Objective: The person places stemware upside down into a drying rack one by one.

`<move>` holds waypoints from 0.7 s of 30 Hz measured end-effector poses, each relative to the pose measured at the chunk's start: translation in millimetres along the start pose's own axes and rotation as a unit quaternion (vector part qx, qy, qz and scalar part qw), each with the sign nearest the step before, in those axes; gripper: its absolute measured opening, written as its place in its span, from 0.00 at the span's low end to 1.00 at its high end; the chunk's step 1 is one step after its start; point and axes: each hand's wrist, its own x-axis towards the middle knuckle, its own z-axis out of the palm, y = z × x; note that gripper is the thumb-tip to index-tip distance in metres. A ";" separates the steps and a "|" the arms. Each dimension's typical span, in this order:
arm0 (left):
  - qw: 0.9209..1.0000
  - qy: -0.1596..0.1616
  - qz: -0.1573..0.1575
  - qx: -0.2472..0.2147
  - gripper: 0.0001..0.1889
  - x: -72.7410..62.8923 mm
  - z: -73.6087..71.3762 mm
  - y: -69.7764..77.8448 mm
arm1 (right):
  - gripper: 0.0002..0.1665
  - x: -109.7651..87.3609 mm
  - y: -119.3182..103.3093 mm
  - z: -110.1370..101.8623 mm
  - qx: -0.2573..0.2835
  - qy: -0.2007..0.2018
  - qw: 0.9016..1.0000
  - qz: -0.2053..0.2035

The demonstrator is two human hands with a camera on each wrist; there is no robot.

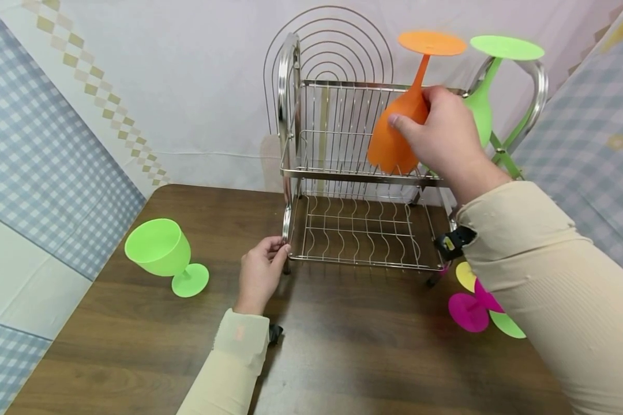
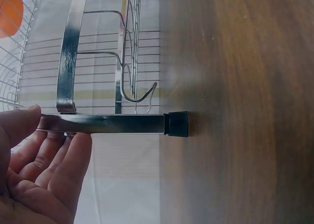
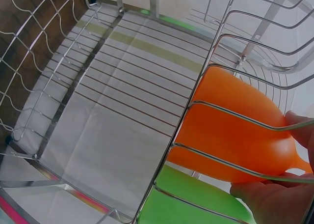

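An orange plastic goblet stands upside down on the upper tier of a metal dish rack, its rim against the wires. My right hand grips its bowl near the stem, thumb in front. Beside it on the right is an upturned green goblet, partly hidden by that hand. In the right wrist view, the orange bowl and green bowl lie behind the rack wires. My left hand holds the rack's front left leg between thumb and fingers; the left wrist view shows the leg above its black foot.
A light green goblet stands upright at the table's left. At the right, several goblets, including a magenta one and a yellow one, are partly covered by my right sleeve. A white and checked cloth hangs behind the rack.
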 end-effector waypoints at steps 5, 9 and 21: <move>1.000 0.001 -0.006 0.001 0.09 -0.9 0.3 -0.2 | 0.42 1.0 -0.8 0.5 -0.009 0.005 1.000 0.005; 1.000 0.000 -0.011 -0.001 0.09 -1.4 0.9 -0.1 | 0.42 0.7 -0.9 0.6 -0.009 0.007 1.000 0.010; 1.000 -0.005 -0.005 0.007 0.10 -0.9 0.1 1.4 | 0.44 -15.7 1.1 -14.5 0.051 0.016 0.999 0.013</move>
